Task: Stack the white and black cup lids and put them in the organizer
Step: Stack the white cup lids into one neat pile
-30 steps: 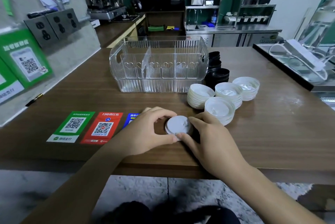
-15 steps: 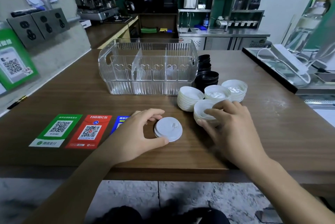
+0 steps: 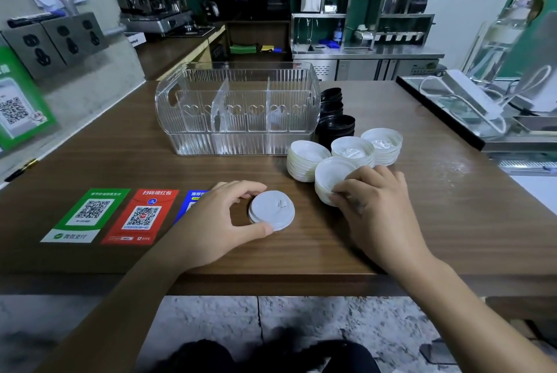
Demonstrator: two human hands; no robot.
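Note:
A short stack of white lids point(image 3: 271, 210) lies dome-up near the table's front edge. My left hand point(image 3: 221, 222) holds it between thumb and curled fingers. My right hand point(image 3: 373, 209) grips the nearest stack of upturned white lids point(image 3: 331, 175), fingers curled on its rim. Three more white lid stacks stand behind it point(image 3: 306, 158), point(image 3: 352, 151), point(image 3: 382, 143). Black lid stacks point(image 3: 337, 128) sit beside the clear three-compartment organizer point(image 3: 238, 107), which holds no lids.
Green, red and blue QR code stickers point(image 3: 90, 212) lie flat on the wooden table point(image 3: 120, 155) to the left. A pen point(image 3: 21, 169) rests by the left wall. A steel tray with a white power strip point(image 3: 470, 95) borders the right side.
My right hand left the dome-up stack and moved right to grip the nearest upturned white stack. My left hand stayed on the dome-up stack. The camera view shifted slightly.

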